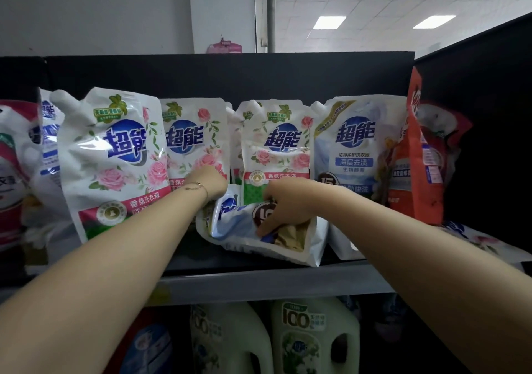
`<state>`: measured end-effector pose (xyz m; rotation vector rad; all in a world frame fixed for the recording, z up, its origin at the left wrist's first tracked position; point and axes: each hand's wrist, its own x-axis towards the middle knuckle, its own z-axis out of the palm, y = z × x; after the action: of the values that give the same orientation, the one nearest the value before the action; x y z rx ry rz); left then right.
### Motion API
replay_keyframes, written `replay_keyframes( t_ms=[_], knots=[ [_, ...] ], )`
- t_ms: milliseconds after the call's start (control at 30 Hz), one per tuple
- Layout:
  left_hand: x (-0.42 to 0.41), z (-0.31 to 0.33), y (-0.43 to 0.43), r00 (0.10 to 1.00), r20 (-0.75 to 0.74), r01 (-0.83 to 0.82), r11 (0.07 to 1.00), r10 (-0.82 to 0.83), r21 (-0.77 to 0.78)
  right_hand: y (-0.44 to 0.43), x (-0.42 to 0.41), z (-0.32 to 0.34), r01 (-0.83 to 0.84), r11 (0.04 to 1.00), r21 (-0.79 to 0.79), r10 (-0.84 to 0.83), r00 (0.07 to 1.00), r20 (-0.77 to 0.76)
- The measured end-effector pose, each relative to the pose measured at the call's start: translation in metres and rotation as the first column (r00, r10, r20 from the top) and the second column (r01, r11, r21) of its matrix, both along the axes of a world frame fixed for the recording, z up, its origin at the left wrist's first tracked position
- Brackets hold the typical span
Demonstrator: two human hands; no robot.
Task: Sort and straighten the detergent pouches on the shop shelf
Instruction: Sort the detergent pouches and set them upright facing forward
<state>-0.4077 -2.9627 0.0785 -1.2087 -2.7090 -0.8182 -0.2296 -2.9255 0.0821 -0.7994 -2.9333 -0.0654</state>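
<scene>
The big rose pouch near the left end of the shelf bears the brand 超能 in blue and 香氛洗衣液 on a pink band; the second rose pouch and the middle rose pouch show the same brand. The blue pouch towards the right end reads 超能, 洁净柔护洗衣液, 深层去渍 and a large 15. Below the front edge a pale jug carries 100, and the fallen pouch shows only part of a number.

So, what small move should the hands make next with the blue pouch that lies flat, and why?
Probably tip the lying blue pouch upright beside the standing blue pouch. It lies flat before a rose pouch; the right hand grips it, the left hand is at its other end.
</scene>
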Motion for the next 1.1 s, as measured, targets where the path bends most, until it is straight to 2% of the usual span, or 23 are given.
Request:
replay_keyframes(
  t_ms=[267, 533, 733, 900, 1100],
  knots=[
    [0.013, 0.028, -0.004, 0.991, -0.137, -0.001, 1.0, 0.005, 0.03, 0.004, 0.006, 0.003, 0.019, 0.998, 0.056, -0.013, 0.994, -0.105],
    [0.013, 0.046, -0.019, 0.985, -0.155, -0.059, 0.991, 0.078, 0.122, -0.002, -0.002, 0.0, -0.043, 0.999, 0.008, 0.043, 0.973, -0.227],
    [0.024, 0.086, -0.042, 0.946, -0.301, -0.041, 0.966, 0.119, 0.255, -0.012, -0.01, -0.007, -0.05, 0.998, 0.04, 0.062, 0.913, -0.404],
    [0.031, 0.109, -0.051, 0.902, -0.396, -0.019, 0.933, 0.171, 0.36, -0.013, -0.027, -0.019, -0.094, 0.994, -0.052, 0.051, 0.838, -0.543],
    [0.036, 0.107, -0.046, 0.833, -0.525, 0.02, 0.939, 0.175, 0.344, -0.031, -0.055, -0.042, -0.03, 0.996, -0.083, -0.027, 0.794, -0.607]
  ],
)
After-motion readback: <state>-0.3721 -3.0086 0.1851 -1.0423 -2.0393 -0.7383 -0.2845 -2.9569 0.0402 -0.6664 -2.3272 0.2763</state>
